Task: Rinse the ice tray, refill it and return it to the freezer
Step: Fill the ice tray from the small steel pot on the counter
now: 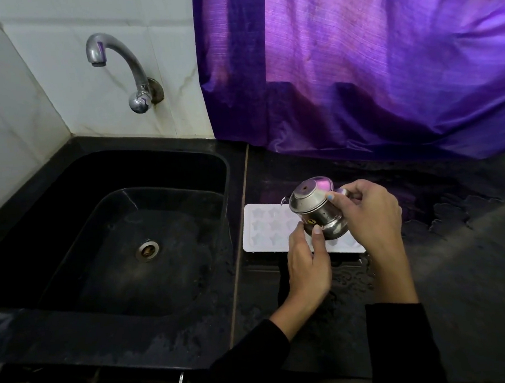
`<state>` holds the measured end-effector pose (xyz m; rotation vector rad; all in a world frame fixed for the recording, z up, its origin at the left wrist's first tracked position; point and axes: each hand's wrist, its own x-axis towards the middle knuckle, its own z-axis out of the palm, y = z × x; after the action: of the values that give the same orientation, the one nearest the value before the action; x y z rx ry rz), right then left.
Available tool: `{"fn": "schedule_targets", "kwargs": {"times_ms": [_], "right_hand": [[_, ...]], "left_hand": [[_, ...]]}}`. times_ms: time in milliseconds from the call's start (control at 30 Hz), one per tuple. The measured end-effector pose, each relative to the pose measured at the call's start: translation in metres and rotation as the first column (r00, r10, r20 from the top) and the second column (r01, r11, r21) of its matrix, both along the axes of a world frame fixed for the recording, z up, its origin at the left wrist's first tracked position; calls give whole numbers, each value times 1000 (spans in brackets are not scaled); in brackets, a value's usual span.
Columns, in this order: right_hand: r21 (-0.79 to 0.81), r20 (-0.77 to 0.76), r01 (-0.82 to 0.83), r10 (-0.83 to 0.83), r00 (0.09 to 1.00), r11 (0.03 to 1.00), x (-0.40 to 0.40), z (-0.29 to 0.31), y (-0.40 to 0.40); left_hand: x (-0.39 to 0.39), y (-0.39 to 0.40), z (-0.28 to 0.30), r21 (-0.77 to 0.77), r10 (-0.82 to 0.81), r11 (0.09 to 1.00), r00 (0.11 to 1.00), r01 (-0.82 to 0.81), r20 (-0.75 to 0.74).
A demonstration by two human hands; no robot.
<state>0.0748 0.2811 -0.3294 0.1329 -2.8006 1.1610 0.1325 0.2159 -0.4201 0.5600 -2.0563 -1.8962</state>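
Hands (308,265) just above ice tray (263,226)

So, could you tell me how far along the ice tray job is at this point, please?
The rinse looks done: the white ice tray lies on the wet counter beside the sink, and the tap is not running. Refilling is in hand: both the left hand and right hand hold a tilted steel pot over the tray. The freezer trip remains.
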Motion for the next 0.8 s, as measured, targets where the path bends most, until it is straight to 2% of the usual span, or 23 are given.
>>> {"fn": "schedule_targets", "kwargs": {"times_ms": [300, 800], "right_hand": [[-65, 7, -54, 55, 998, 996, 0, 8, -4], [35, 7, -97, 97, 995, 995, 6, 9, -24]], "left_hand": [[3, -8, -1, 10, 29, 1000, 998, -29, -51], [6, -19, -4, -3, 55, 998, 997, -55, -56]]}}
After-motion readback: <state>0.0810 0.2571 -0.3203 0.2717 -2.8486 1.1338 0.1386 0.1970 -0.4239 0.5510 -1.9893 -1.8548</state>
